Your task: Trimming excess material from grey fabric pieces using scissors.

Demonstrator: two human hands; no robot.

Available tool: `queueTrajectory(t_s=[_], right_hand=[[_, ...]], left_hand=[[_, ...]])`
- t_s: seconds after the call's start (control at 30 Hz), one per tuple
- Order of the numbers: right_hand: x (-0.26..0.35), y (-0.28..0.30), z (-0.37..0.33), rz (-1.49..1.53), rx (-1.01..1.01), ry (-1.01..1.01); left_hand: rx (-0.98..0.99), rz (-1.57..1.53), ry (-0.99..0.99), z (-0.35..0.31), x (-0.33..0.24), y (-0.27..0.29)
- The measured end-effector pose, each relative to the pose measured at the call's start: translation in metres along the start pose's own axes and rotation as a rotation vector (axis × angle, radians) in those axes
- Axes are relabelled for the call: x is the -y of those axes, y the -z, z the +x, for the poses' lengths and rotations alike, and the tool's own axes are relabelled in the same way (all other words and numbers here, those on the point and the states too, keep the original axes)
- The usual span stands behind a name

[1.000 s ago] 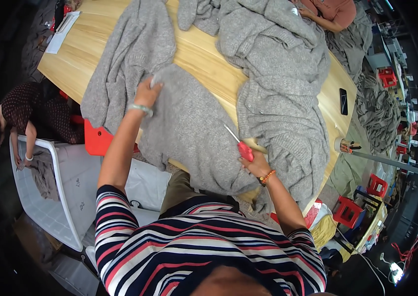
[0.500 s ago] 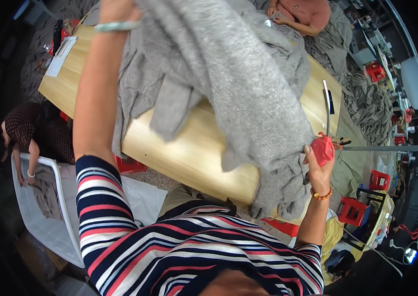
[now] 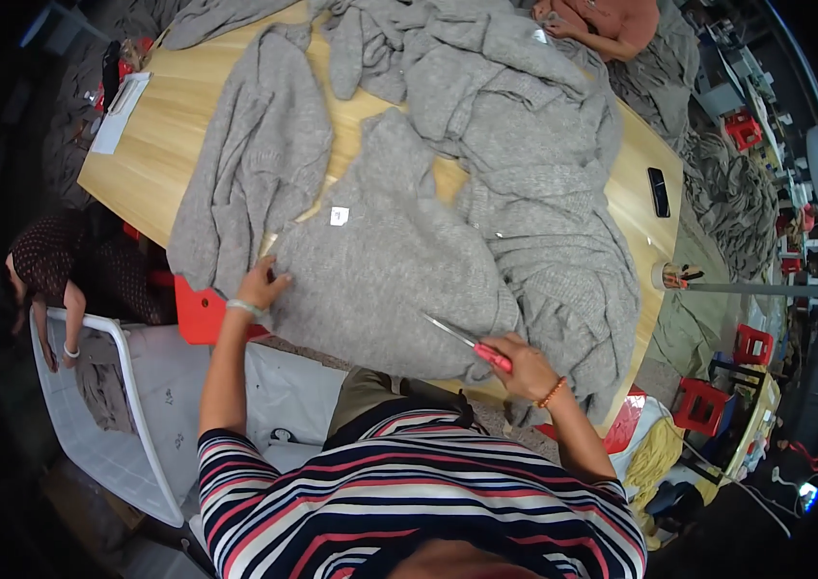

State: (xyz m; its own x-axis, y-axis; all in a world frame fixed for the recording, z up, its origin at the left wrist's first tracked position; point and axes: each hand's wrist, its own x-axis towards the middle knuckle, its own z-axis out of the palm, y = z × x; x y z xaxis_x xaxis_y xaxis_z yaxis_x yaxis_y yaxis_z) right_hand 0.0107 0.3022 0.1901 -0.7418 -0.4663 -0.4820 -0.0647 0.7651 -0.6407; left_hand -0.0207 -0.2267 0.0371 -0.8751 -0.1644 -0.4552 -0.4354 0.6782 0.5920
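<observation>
"Grey garment (image 3: 380, 289) was lifted a moment earlier!"

"Then it lay mid-frame, white label (image 3: 340, 216) showing, left hand (image 3: 259, 288) half-open at its edge, right hand (image 3: 525, 369) closed round a red-handled tool (image 3: 490, 356)."

White tag (image 3: 340, 216): print too small to read. Red handle (image 3: 492, 357) partly hidden by right hand (image 3: 527, 371). Orange shirt (image 3: 618, 21) cropped above.

Heathered grey garment (image 3: 380, 280); pink-red tool handle (image 3: 493, 357); navy-white-pink striped shirt (image 3: 409, 492)
</observation>
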Motion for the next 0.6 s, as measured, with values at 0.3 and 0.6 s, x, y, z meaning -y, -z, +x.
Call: queueTrajectory(t_s=[0.3, 0.6], right_hand=[[0.062, 0.041, 0.059, -0.086, -0.189, 0.127], [0.059, 0.057, 0.062, -0.073, -0.278, 0.043]], left_hand=[[-0.271, 0.041, -0.202, 0.059, -0.055, -0.038], [-0.036, -0.187, -0.819, -0.054, -0.162, -0.028]])
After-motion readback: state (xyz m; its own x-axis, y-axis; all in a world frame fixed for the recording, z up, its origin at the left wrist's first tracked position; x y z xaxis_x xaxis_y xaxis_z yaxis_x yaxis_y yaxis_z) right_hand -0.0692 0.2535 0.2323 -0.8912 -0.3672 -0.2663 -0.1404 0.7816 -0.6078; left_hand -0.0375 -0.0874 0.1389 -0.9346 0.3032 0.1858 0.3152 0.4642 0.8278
